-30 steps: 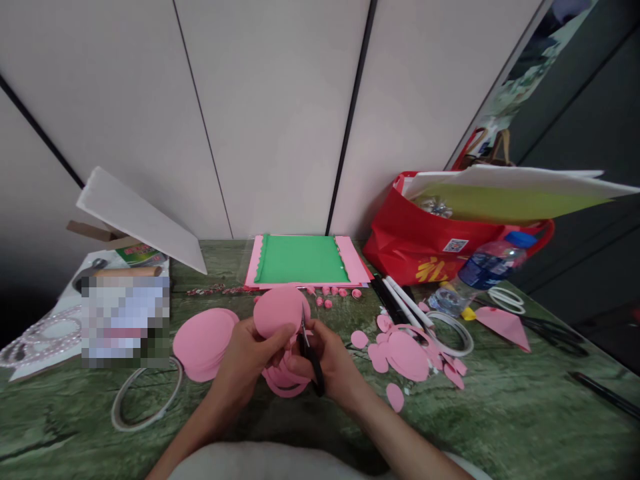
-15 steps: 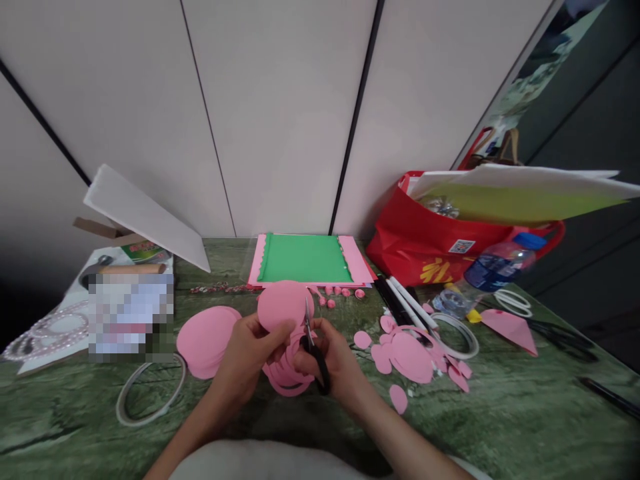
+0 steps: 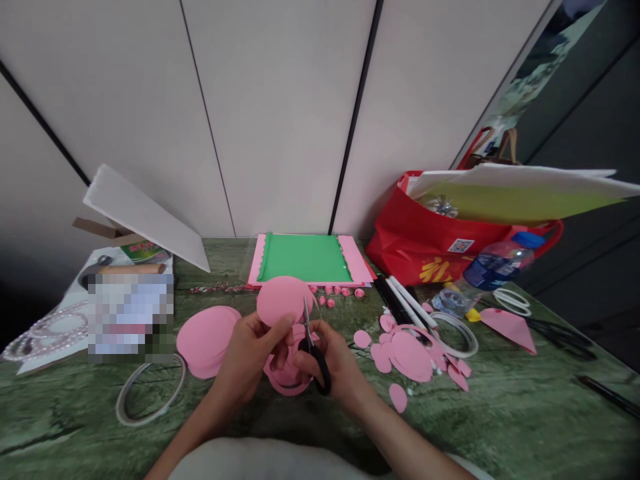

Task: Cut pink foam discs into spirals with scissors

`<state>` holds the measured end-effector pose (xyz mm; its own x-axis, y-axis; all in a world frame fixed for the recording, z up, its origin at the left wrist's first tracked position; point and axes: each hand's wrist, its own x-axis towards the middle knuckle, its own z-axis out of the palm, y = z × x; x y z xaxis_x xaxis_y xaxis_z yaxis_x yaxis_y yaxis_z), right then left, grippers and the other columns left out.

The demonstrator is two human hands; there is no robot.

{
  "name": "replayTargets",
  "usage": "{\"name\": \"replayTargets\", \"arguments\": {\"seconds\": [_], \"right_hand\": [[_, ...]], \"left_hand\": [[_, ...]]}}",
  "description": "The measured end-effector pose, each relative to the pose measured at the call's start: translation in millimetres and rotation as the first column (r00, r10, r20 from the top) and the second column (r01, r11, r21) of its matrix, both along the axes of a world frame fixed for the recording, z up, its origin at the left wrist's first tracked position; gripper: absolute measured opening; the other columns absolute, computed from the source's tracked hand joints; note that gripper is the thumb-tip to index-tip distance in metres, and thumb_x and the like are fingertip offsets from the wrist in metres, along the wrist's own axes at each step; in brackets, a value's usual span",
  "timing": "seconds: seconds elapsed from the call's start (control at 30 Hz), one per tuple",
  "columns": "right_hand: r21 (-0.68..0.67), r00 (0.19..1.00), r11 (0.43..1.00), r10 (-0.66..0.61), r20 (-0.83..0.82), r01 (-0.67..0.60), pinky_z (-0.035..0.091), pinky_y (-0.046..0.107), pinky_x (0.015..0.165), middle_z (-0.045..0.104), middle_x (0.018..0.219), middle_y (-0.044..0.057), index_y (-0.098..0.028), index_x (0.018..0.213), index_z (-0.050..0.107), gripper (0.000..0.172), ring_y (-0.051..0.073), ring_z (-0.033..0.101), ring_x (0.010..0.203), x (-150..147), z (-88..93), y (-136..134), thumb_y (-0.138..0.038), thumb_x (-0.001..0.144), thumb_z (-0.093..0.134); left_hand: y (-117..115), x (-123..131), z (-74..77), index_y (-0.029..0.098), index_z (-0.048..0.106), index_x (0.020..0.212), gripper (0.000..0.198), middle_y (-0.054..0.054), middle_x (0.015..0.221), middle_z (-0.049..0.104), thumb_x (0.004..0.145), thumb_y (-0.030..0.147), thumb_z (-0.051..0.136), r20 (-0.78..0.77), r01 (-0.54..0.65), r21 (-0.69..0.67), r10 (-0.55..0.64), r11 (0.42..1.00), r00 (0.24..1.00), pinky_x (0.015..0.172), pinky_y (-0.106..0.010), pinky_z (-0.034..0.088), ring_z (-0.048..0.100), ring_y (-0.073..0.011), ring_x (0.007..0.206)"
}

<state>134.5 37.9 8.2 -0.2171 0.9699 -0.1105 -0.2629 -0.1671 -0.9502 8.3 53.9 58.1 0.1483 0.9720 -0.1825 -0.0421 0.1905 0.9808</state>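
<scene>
My left hand (image 3: 255, 347) pinches a pink paper disc (image 3: 281, 300) by its lower edge, above the table. Black-handled scissors (image 3: 316, 357) are held in my right hand (image 3: 333, 363), with the blades pointing up at the disc's right edge. A thin curved strip of pink paper stands off that edge beside the blades. Under my hands lie pink paper rings (image 3: 289, 383), partly hidden by my fingers. To the left of my left hand is a stack of pink discs (image 3: 207, 340).
Behind my hands lies a green sheet (image 3: 306, 259) on pink paper, with small pink rolls in front. Pink scraps (image 3: 411, 357), tape (image 3: 463, 337), pens, a bottle (image 3: 493, 270) and a red bag (image 3: 400, 233) are at right. Another tape roll (image 3: 123, 403) and beads (image 3: 37, 337) are at left.
The pink disc has shifted slightly up and left, and the scissor blades have tilted a little at its edge. A curved strip now stands further out from the disc.
</scene>
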Motion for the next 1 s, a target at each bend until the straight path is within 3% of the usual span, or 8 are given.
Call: {"name": "replayTargets", "arguments": {"seconds": [0.33, 0.77, 1.0], "right_hand": [[0.000, 0.996, 0.999, -0.042, -0.075, 0.042, 0.031, 0.017, 0.043, 0.053, 0.058, -0.009, -0.023, 0.078, 0.036, 0.057, 0.007, 0.041, 0.047, 3, 8.2, 1, -0.031, 0.046, 0.083], [0.029, 0.994, 0.997, -0.075, -0.077, 0.078, 0.033, 0.017, 0.040, 0.051, 0.051, -0.011, -0.023, 0.078, 0.037, 0.056, 0.006, 0.041, 0.039, -1, -6.7, 3, -0.033, 0.046, 0.082], [0.049, 0.997, 0.996, -0.075, -0.007, 0.075, 0.035, 0.016, 0.037, 0.053, 0.046, -0.011, -0.022, 0.078, 0.036, 0.051, 0.007, 0.045, 0.037, 1, -0.6, 1, -0.034, 0.053, 0.078]], "left_hand": [[-1, -1, 3.6, 0.016, 0.047, 0.045, 0.034, 0.007, 0.032, 0.041, 0.062, 0.037, 0.067, -0.099, -0.026, 0.020, 0.027, 0.999, 0.995, 0.034, -0.018, 0.017, 0.029, -0.0038, 0.030], [0, -3, 0.0, 0.016, 0.048, 0.049, 0.031, 0.007, 0.034, 0.042, 0.064, 0.036, 0.067, -0.088, -0.027, 0.034, 0.030, 0.999, 0.996, 0.035, -0.018, 0.018, 0.031, -0.0040, 0.031], [1, -4, 1.4, 0.015, 0.047, 0.050, 0.032, 0.008, 0.035, 0.042, 0.064, 0.036, 0.068, -0.062, -0.040, 0.052, 0.043, 0.998, 0.997, 0.035, -0.017, 0.019, 0.031, -0.0034, 0.031]]}}
